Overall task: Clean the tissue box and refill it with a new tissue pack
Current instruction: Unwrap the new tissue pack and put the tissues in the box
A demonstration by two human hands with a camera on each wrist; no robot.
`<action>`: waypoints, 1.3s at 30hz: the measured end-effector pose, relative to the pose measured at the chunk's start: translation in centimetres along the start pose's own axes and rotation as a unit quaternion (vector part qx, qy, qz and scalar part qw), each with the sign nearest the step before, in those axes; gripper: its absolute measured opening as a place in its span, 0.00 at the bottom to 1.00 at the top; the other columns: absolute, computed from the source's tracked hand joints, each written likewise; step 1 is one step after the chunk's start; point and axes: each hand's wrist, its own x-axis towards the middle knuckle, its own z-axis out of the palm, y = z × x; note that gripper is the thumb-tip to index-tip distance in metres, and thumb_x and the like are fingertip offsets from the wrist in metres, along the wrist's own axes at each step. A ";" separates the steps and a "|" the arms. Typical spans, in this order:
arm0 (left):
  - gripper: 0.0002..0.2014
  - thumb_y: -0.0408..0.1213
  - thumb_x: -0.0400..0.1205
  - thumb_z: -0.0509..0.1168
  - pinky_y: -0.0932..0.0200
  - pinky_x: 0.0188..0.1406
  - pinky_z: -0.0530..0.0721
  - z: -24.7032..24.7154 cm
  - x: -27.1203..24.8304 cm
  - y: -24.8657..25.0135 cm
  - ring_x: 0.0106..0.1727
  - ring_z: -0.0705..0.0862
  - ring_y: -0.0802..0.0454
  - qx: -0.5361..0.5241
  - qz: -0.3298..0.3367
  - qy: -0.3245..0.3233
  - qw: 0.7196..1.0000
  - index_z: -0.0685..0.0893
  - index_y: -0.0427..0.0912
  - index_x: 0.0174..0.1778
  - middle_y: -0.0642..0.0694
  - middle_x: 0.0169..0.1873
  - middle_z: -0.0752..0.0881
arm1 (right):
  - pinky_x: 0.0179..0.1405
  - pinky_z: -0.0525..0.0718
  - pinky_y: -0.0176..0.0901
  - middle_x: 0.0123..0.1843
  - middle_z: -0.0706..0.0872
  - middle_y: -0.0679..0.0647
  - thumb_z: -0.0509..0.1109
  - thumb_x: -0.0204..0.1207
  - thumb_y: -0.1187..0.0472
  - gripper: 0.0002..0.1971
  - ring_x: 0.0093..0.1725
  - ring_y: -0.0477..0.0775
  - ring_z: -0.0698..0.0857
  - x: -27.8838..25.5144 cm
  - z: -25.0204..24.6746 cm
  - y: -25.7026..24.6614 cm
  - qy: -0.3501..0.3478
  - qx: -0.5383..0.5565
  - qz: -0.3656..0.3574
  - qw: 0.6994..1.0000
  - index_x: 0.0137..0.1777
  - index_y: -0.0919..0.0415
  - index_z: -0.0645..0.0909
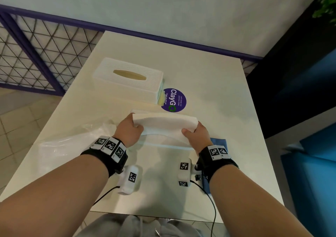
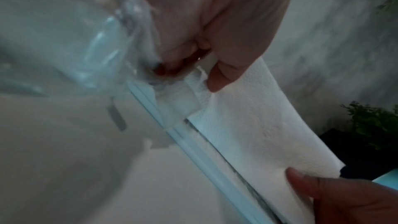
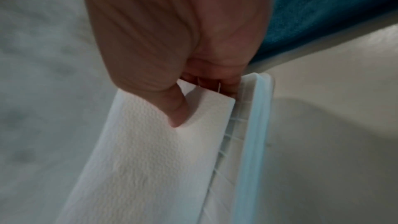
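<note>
I hold a stack of white tissues (image 1: pixel 164 123) by both ends, bowed slightly upward. My left hand (image 1: pixel 133 125) grips its left end, thumb (image 2: pixel 217 77) on the near face. My right hand (image 1: pixel 190 130) grips the right end, thumb (image 3: pixel 178 113) pressed into the embossed paper. Just below the stack lies the tissue box's shallow white base (image 1: pixel 169 146) with a pale blue rim (image 3: pixel 254 142), also seen in the left wrist view as a rim (image 2: pixel 172 130). The white woven-pattern box cover (image 1: pixel 127 78) stands apart farther back on the table, its oval slot facing up.
A crumpled clear plastic wrapper (image 1: pixel 72 142) lies left of my left wrist. A blue cloth (image 1: pixel 219 142) lies under my right wrist. A round purple sticker (image 1: pixel 175 99) is on the white table (image 1: pixel 209 84), beside a pale yellow object (image 1: pixel 161 96) at the cover's right end.
</note>
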 end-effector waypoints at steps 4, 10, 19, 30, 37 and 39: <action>0.19 0.31 0.80 0.63 0.56 0.51 0.73 -0.2 1.2 1.0 0.59 0.81 0.38 0.048 0.003 -0.016 0.999 0.73 0.37 0.68 0.38 0.58 0.83 | 0.62 0.83 0.57 0.59 0.87 0.59 0.71 0.74 0.60 0.19 0.58 0.62 0.85 0.8 -0.4 -0.7 0.006 -0.004 0.013 1.000 0.65 0.60 0.79; 0.21 0.36 0.80 0.66 0.56 0.48 0.76 -0.7 2.9 2.4 0.48 0.80 0.46 0.035 0.008 0.016 0.999 0.71 0.39 0.68 0.46 0.48 0.81 | 0.60 0.85 0.60 0.58 0.88 0.58 0.73 0.70 0.59 0.19 0.57 0.60 0.87 2.1 -1.6 -1.7 0.019 0.037 0.026 0.999 0.62 0.58 0.78; 0.23 0.36 0.79 0.66 0.58 0.46 0.74 -0.1 2.7 1.0 0.48 0.81 0.45 0.094 -0.050 -0.028 0.994 0.71 0.37 0.69 0.42 0.50 0.85 | 0.44 0.90 0.55 0.61 0.84 0.60 0.72 0.74 0.63 0.21 0.54 0.60 0.86 2.0 -1.1 -0.8 -0.015 0.057 0.090 0.994 0.67 0.60 0.75; 0.17 0.30 0.80 0.60 0.53 0.54 0.77 -5.6 1.0 -0.3 0.56 0.84 0.40 0.137 0.087 0.142 0.976 0.78 0.40 0.65 0.41 0.57 0.85 | 0.58 0.76 0.36 0.65 0.83 0.55 0.67 0.77 0.60 0.19 0.62 0.54 0.84 1.1 -0.9 -3.9 0.025 -0.167 -0.046 0.985 0.68 0.57 0.78; 0.20 0.46 0.83 0.56 0.34 0.72 0.62 -9.5 -3.0 -6.5 0.70 0.73 0.36 0.342 -0.055 0.163 0.924 0.72 0.47 0.72 0.39 0.69 0.77 | 0.61 0.79 0.38 0.61 0.87 0.52 0.62 0.80 0.63 0.13 0.59 0.52 0.84 -1.5 8.2 -8.7 -0.148 -0.180 -0.190 0.954 0.59 0.55 0.85; 0.23 0.50 0.84 0.51 0.33 0.76 0.56 -9.6 -3.9 -8.0 0.77 0.66 0.41 0.367 -0.047 0.137 0.919 0.67 0.51 0.77 0.43 0.74 0.72 | 0.66 0.78 0.40 0.66 0.84 0.53 0.59 0.81 0.64 0.15 0.64 0.54 0.82 -1.7 10.9 -9.8 -0.184 -0.214 -0.203 0.937 0.62 0.55 0.83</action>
